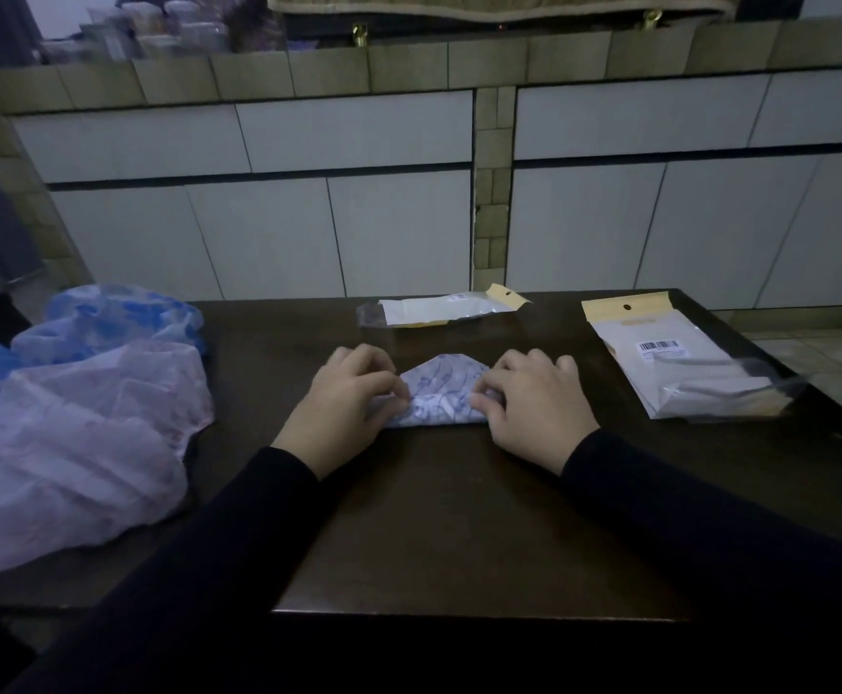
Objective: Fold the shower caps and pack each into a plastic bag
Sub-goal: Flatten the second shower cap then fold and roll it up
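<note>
Currently, left hand point(343, 398) and right hand point(534, 403) pinch the folded shower cap point(441, 395) with curled fingers, mid-tabletop point(459, 518). One plastic bag point(441, 309) lies at the far edge; its contents are indiscernible. Stacked bags point(679, 363) occupy the right edge.

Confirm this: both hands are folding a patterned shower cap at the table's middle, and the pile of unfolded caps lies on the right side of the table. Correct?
Not quite. The head view shows the pile of unfolded caps on the left side of the table, not the right. The rest holds: left hand and right hand fold the patterned shower cap at the middle.
</note>
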Available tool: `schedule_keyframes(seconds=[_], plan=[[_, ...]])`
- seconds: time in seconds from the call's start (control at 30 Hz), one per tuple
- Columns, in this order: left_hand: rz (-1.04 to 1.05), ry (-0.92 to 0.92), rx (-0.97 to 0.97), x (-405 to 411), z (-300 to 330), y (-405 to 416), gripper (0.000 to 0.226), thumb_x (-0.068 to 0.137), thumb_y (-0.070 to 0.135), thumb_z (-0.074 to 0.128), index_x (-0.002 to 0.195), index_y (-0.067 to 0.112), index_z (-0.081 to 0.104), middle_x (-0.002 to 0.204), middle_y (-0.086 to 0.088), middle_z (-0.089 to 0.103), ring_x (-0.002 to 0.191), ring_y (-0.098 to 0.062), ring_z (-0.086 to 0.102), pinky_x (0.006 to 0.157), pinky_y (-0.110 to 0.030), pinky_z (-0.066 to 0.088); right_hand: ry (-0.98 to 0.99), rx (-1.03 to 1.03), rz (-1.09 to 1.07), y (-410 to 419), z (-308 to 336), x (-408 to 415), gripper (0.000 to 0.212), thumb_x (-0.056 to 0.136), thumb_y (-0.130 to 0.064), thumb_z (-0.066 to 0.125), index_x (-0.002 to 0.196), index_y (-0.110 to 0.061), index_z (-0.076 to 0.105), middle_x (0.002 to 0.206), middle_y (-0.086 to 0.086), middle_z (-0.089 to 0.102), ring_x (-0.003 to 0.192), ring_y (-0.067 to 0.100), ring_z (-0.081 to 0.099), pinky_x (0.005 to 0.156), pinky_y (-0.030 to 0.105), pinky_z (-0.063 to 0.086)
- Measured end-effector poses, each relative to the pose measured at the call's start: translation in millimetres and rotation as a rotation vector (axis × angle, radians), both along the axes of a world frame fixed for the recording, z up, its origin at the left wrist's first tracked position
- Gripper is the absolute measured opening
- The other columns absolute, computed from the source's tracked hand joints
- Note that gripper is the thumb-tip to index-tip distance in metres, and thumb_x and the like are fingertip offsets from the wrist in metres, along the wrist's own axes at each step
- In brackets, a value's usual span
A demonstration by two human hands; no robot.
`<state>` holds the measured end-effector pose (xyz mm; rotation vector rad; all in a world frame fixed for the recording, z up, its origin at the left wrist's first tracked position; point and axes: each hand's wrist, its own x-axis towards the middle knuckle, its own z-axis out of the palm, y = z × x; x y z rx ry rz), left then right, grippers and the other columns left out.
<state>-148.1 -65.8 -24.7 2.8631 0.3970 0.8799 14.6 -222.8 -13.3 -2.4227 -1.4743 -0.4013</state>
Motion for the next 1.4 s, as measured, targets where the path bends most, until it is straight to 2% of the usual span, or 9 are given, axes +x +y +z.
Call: schedule_keyframes(seconds=[0.07,0.13,0.23,0.33,0.47,0.77,0.87,1.1,1.4], plan=[[-0.097,0.004,0.103,0.9,-0.1,-3.5,0.021,0.085,0.016,0.067,0.104,0.024,0.072,0.109,0.002,0.058,0.095,-0.005,0.041,0.081,-0.026,0.044,-0.060,0.080,0.099,-5.3,-0.5,1.6,0.032,0.095,-0.039,0.051,0.126,-0.038,0.055,0.118,-0.008,0.053,0.107,0.013,0.047,0.093,0.036,0.035],[-0.162,0.054,0.108,1.3,-0.2,-8.6,0.035,0.085,0.005,0.062,0.114,0.022,0.069,0.112,0.001,0.060,0.096,-0.008,0.048,0.083,-0.024,0.045,-0.148,0.072,0.284,-8.6,-1.1,1.8,0.036,0.089,-0.022,0.062,0.123,-0.034,0.060,0.117,-0.005,0.056,0.107,0.017,0.050,0.088,0.038,0.040],[-0.159,0.093,0.059,1.2,-0.7,-8.6,0.036,0.088,0.007,0.055,0.118,0.022,0.067,0.115,0.002,0.060,0.101,-0.010,0.053,0.088,-0.025,0.046,-0.187,-0.014,0.438,-11.8,-1.4,1.7,0.041,0.087,-0.010,0.064,0.122,-0.030,0.064,0.118,-0.005,0.061,0.113,0.019,0.050,0.089,0.038,0.040],[-0.145,0.102,-0.022,3.1,-1.6,-7.6,0.030,0.093,0.022,0.050,0.117,0.024,0.068,0.111,0.009,0.058,0.098,-0.003,0.050,0.087,-0.027,0.048,-0.021,-0.012,0.414,-12.4,-3.9,3.7,0.039,0.094,-0.014,0.052,0.129,-0.030,0.059,0.121,-0.011,0.058,0.117,0.009,0.043,0.099,0.027,0.033],[-0.098,0.127,-0.135,9.0,-1.9,-6.8,0.032,0.087,0.045,0.062,0.116,0.031,0.068,0.103,0.017,0.054,0.097,-0.002,0.052,0.085,-0.028,0.049,0.083,0.026,0.383,-9.3,-5.5,4.5,0.032,0.094,-0.025,0.056,0.125,-0.025,0.063,0.111,-0.009,0.063,0.102,0.003,0.049,0.090,0.017,0.039],[-0.056,0.178,-0.198,14.1,3.4,-4.5,0.030,0.087,0.041,0.065,0.115,0.033,0.068,0.100,0.014,0.055,0.094,-0.003,0.051,0.080,-0.023,0.045,0.152,-0.024,0.275,-4.3,-3.1,9.2,0.031,0.094,-0.038,0.056,0.122,-0.029,0.064,0.110,-0.009,0.061,0.102,0.006,0.054,0.096,0.028,0.044],[-0.041,0.180,-0.164,12.3,4.5,-8.6,0.029,0.089,0.042,0.063,0.116,0.033,0.067,0.096,0.016,0.052,0.092,-0.002,0.049,0.077,-0.018,0.040,0.164,-0.038,0.206,-6.5,-2.5,11.8,0.030,0.095,-0.044,0.051,0.119,-0.029,0.062,0.107,-0.009,0.055,0.100,0.011,0.053,0.090,0.027,0.046],[-0.026,0.164,-0.120,4.5,5.3,-16.9,0.027,0.090,0.042,0.060,0.114,0.032,0.069,0.092,0.018,0.053,0.086,-0.002,0.051,0.073,-0.015,0.039,-0.134,-0.136,0.216,-15.0,6.1,7.8,0.036,0.100,-0.046,0.037,0.122,-0.032,0.061,0.110,-0.008,0.061,0.101,0.011,0.051,0.094,0.032,0.033],[0.001,0.154,-0.283,0.1,9.1,-22.6,0.014,0.093,0.037,0.056,0.104,0.033,0.064,0.092,0.018,0.060,0.084,0.001,0.056,0.072,-0.017,0.041,0.104,-0.160,0.123,-8.1,8.6,4.4,0.026,0.100,-0.037,0.042,0.114,-0.028,0.063,0.105,-0.007,0.064,0.100,0.011,0.055,0.099,0.035,0.036]])
